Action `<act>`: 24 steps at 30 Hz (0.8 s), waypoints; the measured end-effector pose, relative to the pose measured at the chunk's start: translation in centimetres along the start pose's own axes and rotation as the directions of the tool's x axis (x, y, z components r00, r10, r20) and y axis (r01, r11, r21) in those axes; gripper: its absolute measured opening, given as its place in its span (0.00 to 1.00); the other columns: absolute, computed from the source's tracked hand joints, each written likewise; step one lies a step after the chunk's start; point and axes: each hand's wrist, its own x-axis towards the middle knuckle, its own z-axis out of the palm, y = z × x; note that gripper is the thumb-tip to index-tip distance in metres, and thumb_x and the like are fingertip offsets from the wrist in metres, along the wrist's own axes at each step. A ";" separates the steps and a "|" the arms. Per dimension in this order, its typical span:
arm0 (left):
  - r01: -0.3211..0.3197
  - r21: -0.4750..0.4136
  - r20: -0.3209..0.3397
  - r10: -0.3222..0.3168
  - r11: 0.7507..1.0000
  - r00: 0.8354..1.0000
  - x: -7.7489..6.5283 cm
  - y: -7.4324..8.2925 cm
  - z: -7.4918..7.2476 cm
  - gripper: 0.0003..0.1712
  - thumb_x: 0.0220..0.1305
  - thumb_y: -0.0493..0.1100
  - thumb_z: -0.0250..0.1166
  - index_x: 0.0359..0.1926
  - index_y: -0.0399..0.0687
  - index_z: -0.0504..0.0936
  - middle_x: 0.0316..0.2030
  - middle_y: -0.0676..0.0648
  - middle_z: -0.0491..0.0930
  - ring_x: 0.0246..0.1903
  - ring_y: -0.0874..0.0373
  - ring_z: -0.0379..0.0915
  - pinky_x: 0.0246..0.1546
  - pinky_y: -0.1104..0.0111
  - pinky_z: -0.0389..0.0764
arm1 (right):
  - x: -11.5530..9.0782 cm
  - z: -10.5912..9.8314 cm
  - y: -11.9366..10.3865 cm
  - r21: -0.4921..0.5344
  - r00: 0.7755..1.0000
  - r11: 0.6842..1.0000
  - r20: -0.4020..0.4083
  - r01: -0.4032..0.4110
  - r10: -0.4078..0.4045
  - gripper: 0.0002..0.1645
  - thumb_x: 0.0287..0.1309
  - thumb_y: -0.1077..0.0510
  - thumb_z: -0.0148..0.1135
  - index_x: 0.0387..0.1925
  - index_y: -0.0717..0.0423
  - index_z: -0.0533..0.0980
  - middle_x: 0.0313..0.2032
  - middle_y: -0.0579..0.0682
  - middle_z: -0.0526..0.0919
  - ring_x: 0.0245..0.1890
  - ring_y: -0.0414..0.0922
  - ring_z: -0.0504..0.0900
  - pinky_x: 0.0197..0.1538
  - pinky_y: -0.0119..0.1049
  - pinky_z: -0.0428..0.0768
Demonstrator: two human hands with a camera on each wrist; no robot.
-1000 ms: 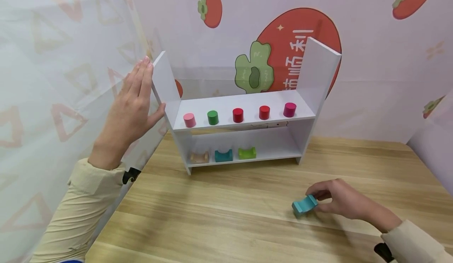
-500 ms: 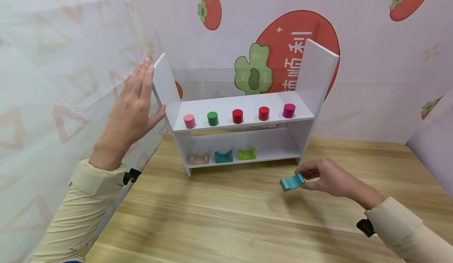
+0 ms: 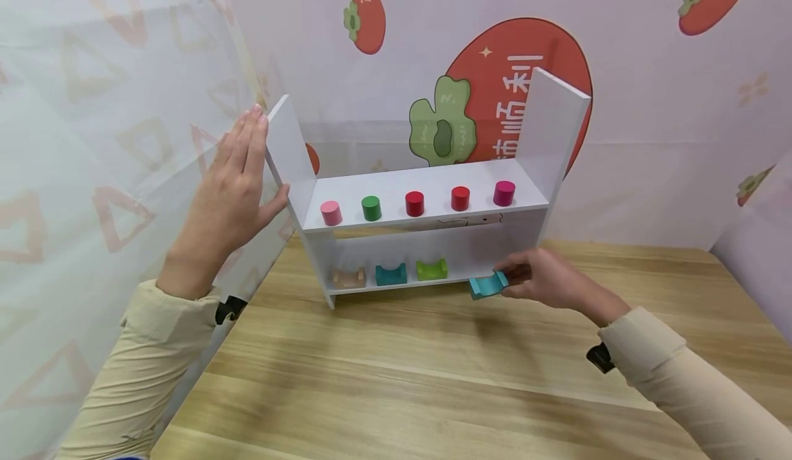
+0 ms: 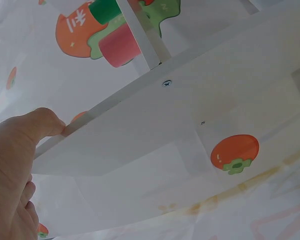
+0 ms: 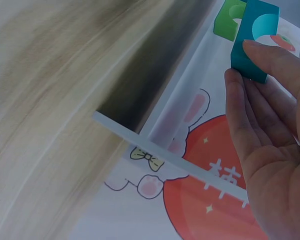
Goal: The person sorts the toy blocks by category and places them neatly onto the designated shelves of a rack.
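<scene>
My right hand point(image 3: 547, 280) pinches a teal block with a curved notch point(image 3: 488, 285) between thumb and fingers, at the front edge of the white shelf's lower board point(image 3: 473, 240). In the right wrist view the teal block point(image 5: 255, 37) appears beside the green notched block point(image 5: 227, 21). My left hand point(image 3: 229, 185) rests on the shelf's left side panel point(image 3: 289, 150), fingers straight, thumb at its front edge. A tan block point(image 3: 349, 278), a darker teal block point(image 3: 390, 275) and a lime green block point(image 3: 432, 269), all notched, stand in a row on the lower board.
Along the upper board stand several cylinders: pink point(image 3: 331, 213), green point(image 3: 371, 208), red point(image 3: 415, 203), another red point(image 3: 460, 198) and magenta point(image 3: 504, 193). The right side panel point(image 3: 551, 123) rises above them. The wooden table point(image 3: 396, 377) stretches in front; a printed cloth hangs behind.
My right hand has carried the teal notched block up and to the left, from over the table to the lower board's front edge. The left hand stays on the side panel.
</scene>
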 end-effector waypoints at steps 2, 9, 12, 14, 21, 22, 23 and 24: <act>0.000 -0.003 -0.001 0.000 1.000 1.000 0.0 0.0 0.0 0.53 0.61 0.36 0.69 0.81 0.29 0.52 0.82 0.33 0.54 0.82 0.36 0.50 0.84 0.49 0.53 | 0.6 0.0 0.0 -0.003 1.000 1.000 -0.007 0.001 -0.001 0.23 0.55 0.63 0.79 0.52 0.65 0.86 0.47 0.58 0.91 0.44 0.49 0.92 0.49 0.43 0.92; -0.008 0.001 0.000 0.008 1.000 1.000 -0.1 -0.2 0.2 0.53 0.62 0.36 0.69 0.81 0.29 0.51 0.82 0.32 0.54 0.82 0.36 0.50 0.85 0.50 0.53 | 2.3 0.2 0.3 -0.048 0.998 0.998 -0.054 -0.029 0.026 0.23 0.55 0.64 0.79 0.54 0.65 0.86 0.49 0.60 0.91 0.45 0.51 0.92 0.50 0.48 0.91; -0.011 0.007 0.004 0.011 1.000 1.000 0.0 -0.2 0.2 0.53 0.62 0.36 0.69 0.81 0.28 0.51 0.82 0.32 0.54 0.82 0.36 0.50 0.85 0.50 0.53 | 2.9 0.3 0.4 -0.058 0.996 0.997 -0.065 -0.057 0.053 0.24 0.55 0.64 0.79 0.55 0.65 0.86 0.50 0.61 0.91 0.45 0.52 0.92 0.51 0.49 0.91; -0.012 0.010 0.006 0.012 1.000 1.000 0.0 -0.2 0.2 0.53 0.62 0.36 0.69 0.81 0.28 0.51 0.82 0.31 0.54 0.82 0.36 0.50 0.85 0.50 0.53 | 3.3 0.4 0.5 -0.064 0.995 0.995 -0.067 -0.072 0.068 0.24 0.56 0.64 0.79 0.55 0.64 0.86 0.51 0.61 0.91 0.46 0.53 0.92 0.52 0.50 0.91; -0.015 0.011 0.009 0.015 1.000 1.000 0.0 -0.2 0.2 0.53 0.62 0.36 0.69 0.81 0.27 0.51 0.82 0.31 0.54 0.82 0.35 0.50 0.84 0.49 0.53 | 4.3 0.7 0.6 -0.074 0.994 0.993 -0.057 -0.096 0.092 0.25 0.57 0.65 0.77 0.57 0.66 0.85 0.53 0.62 0.90 0.48 0.55 0.90 0.56 0.53 0.89; -0.015 0.010 0.010 0.015 1.000 1.000 0.0 -0.2 0.2 0.53 0.62 0.36 0.69 0.81 0.27 0.51 0.82 0.31 0.54 0.82 0.35 0.50 0.84 0.49 0.53 | 4.5 0.7 0.6 -0.073 0.994 0.992 -0.055 -0.102 0.098 0.25 0.57 0.65 0.77 0.58 0.66 0.84 0.53 0.62 0.90 0.49 0.55 0.90 0.56 0.54 0.89; -0.015 0.011 0.012 0.015 1.000 1.000 0.0 -0.2 0.1 0.53 0.63 0.36 0.69 0.81 0.27 0.51 0.82 0.31 0.54 0.82 0.35 0.50 0.85 0.50 0.53 | 4.6 0.8 0.6 -0.072 0.994 0.992 -0.053 -0.103 0.099 0.26 0.58 0.65 0.77 0.58 0.66 0.84 0.54 0.62 0.89 0.49 0.56 0.90 0.57 0.54 0.89; -0.015 0.018 0.020 0.015 1.000 1.000 0.0 -0.2 0.1 0.53 0.63 0.37 0.68 0.81 0.27 0.50 0.82 0.31 0.53 0.82 0.35 0.50 0.85 0.50 0.53 | 4.7 0.8 0.6 -0.070 0.994 0.992 -0.051 -0.103 0.100 0.26 0.58 0.65 0.77 0.58 0.67 0.84 0.54 0.62 0.89 0.50 0.56 0.90 0.57 0.55 0.88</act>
